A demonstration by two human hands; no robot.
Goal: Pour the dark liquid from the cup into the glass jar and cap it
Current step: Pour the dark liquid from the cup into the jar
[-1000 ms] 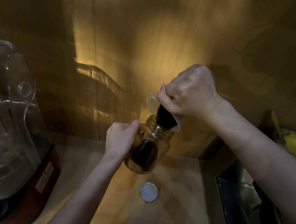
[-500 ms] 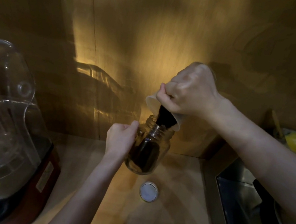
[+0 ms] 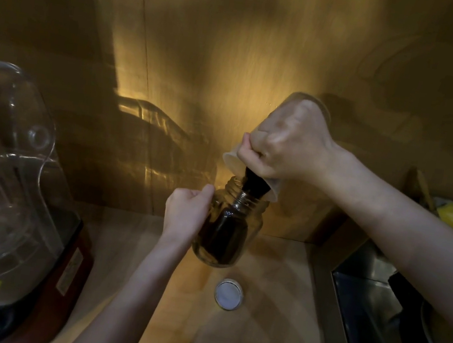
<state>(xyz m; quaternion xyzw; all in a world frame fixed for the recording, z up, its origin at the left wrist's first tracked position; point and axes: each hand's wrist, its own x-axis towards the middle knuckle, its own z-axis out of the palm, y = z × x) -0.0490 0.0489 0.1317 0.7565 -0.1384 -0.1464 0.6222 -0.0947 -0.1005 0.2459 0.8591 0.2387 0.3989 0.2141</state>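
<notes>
Change since the earlier frames: the cup (image 3: 251, 172) now stands tipped more steeply, its base raised higher above the right hand (image 3: 287, 148); jar, lid and left hand lie as before. Item 1: clear plastic cup, tilted mouth-down, rim just above the jar's open mouth, gripped around its body by the right hand, fingers closed tight on it. Item 2: dark liquid (image 3: 255, 184), running in 1 thick stream from the cup's rim down into the jar. Item 3: glass jar (image 3: 228, 230), uncapped, leaning with its mouth toward the cup, dark liquid inside, held at its left side by the left hand (image 3: 186, 212), fingers wrapped around the glass; whether its base touches the surface cannot be told. Item 4: round lid (image 3: 228, 294), pale top, lying flat on the wooden surface (image 3: 266, 309) near the jar, on the side nearer the person, apart from both hands. Item 5: blender (image 3: 9, 197) with clear jug, at the left edge. Item 6: metal sink (image 3: 370, 304), at the right, with a dark pan in it. Backdrop: wooden wall panel, lit by a warm patch.
</notes>
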